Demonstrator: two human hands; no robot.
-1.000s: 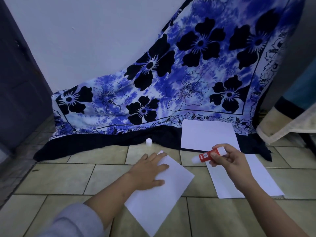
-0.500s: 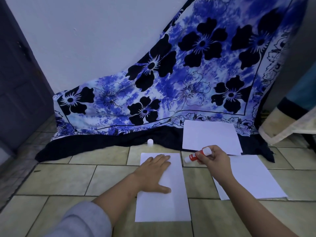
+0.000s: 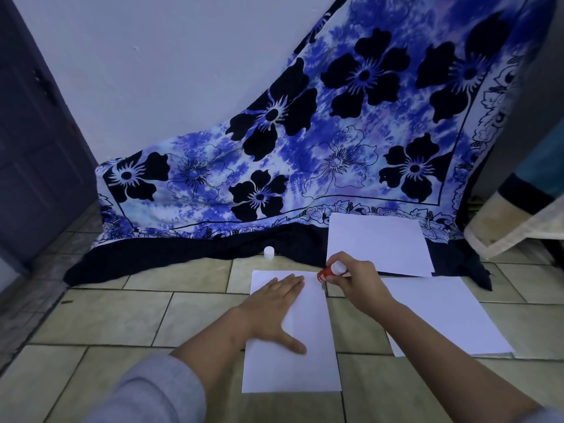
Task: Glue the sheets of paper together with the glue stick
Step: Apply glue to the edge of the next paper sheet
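Note:
A white sheet of paper [image 3: 308,361] lies squared up on the tiled floor in front of me. My left hand [image 3: 274,309] rests flat on its upper left part, fingers spread. My right hand [image 3: 357,280] grips a red glue stick [image 3: 328,272], its tip pointing down at the sheet's top right corner. A second white sheet [image 3: 448,315] lies to the right, and a third sheet [image 3: 378,242] lies behind it, partly on the cloth. The glue stick's white cap [image 3: 269,253] stands on the floor by the cloth's edge.
A blue and black flowered cloth [image 3: 305,154] hangs down the white wall and spreads onto the floor. A dark door [image 3: 33,154] stands at the left. Beige fabric [image 3: 515,221] hangs at the right edge.
My left hand has turned the sheet from a slant to straight in front of me. My right hand has brought the glue stick left and down to the sheet's top right corner.

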